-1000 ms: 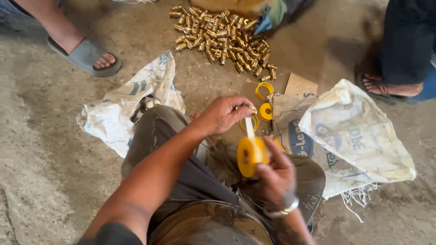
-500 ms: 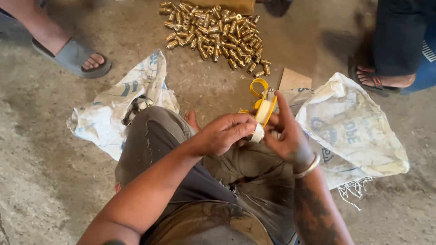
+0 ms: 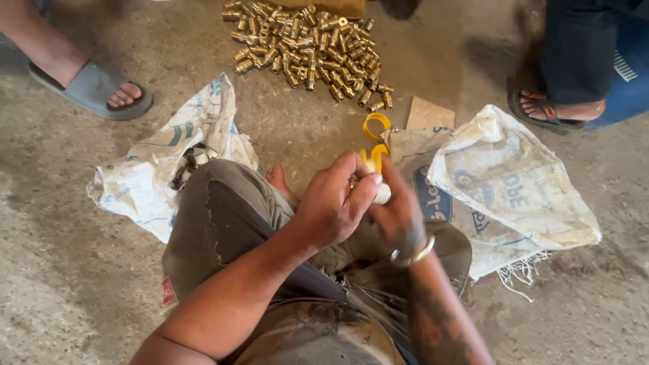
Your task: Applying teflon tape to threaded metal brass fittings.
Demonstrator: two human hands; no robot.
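Your left hand (image 3: 332, 209) pinches a small white fitting (image 3: 382, 195) at its 3 o'clock; your right hand (image 3: 399, 216) curls round the yellow tape roll (image 3: 374, 158) toward 12.

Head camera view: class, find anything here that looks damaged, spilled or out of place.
The brass fittings lie in a loose heap straight on the concrete floor, not in a container. The right-hand sack has a frayed lower edge. A yellow ring lies alone on the floor.
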